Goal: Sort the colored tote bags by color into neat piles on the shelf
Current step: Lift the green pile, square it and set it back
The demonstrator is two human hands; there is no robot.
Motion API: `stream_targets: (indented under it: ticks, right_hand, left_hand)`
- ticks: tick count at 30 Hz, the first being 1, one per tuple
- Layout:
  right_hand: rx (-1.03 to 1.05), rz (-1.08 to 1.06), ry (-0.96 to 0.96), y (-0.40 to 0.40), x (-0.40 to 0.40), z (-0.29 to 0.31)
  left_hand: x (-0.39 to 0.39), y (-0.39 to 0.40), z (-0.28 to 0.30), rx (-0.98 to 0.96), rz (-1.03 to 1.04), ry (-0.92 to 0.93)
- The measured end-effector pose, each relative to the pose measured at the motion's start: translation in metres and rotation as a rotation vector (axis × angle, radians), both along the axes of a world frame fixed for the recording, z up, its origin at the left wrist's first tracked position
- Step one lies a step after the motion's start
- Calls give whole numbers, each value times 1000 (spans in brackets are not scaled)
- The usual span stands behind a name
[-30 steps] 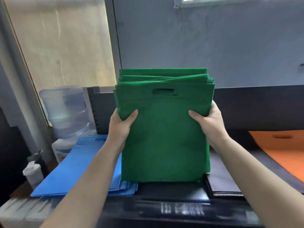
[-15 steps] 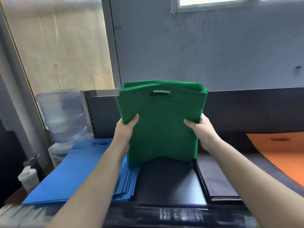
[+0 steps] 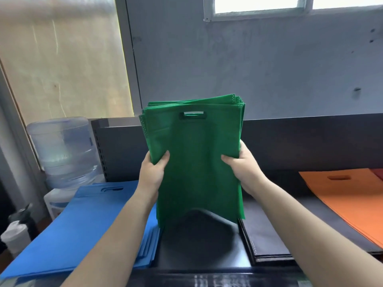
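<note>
I hold a stack of several green tote bags (image 3: pixel 196 158) upright above the dark shelf (image 3: pixel 203 245), handle cut-outs at the top. My left hand (image 3: pixel 153 172) grips the stack's left edge and my right hand (image 3: pixel 242 168) grips its right edge, thumbs on the front. The bags' top edges fan out unevenly, and the bottom edge arches up in the middle over the shelf. A pile of blue tote bags (image 3: pixel 83 228) lies flat to the left. Black bags (image 3: pixel 263 237) lie flat to the right, and orange bags (image 3: pixel 348 195) lie at the far right.
A water dispenser with a large clear bottle (image 3: pixel 64 150) stands at the back left, beside a small white bottle (image 3: pixel 15 237). A dark back panel (image 3: pixel 300 141) runs behind the shelf, with a grey wall and window above.
The green stack has tilted back slightly and its top edges have fanned out again. Both hands keep their grip on the sides, the bottom edge still arched over the shelf.
</note>
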State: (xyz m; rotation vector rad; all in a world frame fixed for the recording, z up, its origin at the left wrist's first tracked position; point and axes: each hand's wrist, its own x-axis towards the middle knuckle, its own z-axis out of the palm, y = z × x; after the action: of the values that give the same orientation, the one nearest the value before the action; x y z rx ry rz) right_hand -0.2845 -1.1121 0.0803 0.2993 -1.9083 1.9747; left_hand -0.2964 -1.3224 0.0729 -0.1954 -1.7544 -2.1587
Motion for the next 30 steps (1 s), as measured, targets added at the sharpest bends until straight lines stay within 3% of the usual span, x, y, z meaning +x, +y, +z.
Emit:
stream_targets:
  ticks: [2, 6, 11, 17, 22, 24, 28, 30]
  right_hand:
    - [-64, 84, -55, 4, 5, -6]
    - [68, 139, -183, 4, 12, -30]
    - [-32, 42, 19, 0, 11, -17]
    - [-78, 81, -52, 2, 22, -28]
    - [-143, 74, 172, 10, 27, 22]
    - [-63, 19, 292, 11, 29, 37]
    - [358, -295, 516, 18, 36, 56]
    - [457, -351, 657, 20, 35, 57]
  left_hand:
    - [6, -2, -4, 7, -65, 5]
    - [16, -4, -24, -111, -168, -42]
    - [22, -9, -10, -255, -55, 104]
    - [38, -12, -13, 46, -128, 28]
    - [39, -32, 29, 98, -95, 195]
    - [42, -36, 45, 23, -69, 285]
    - [49, -44, 67, -115, -8, 442]
    - [50, -44, 68, -168, 15, 453]
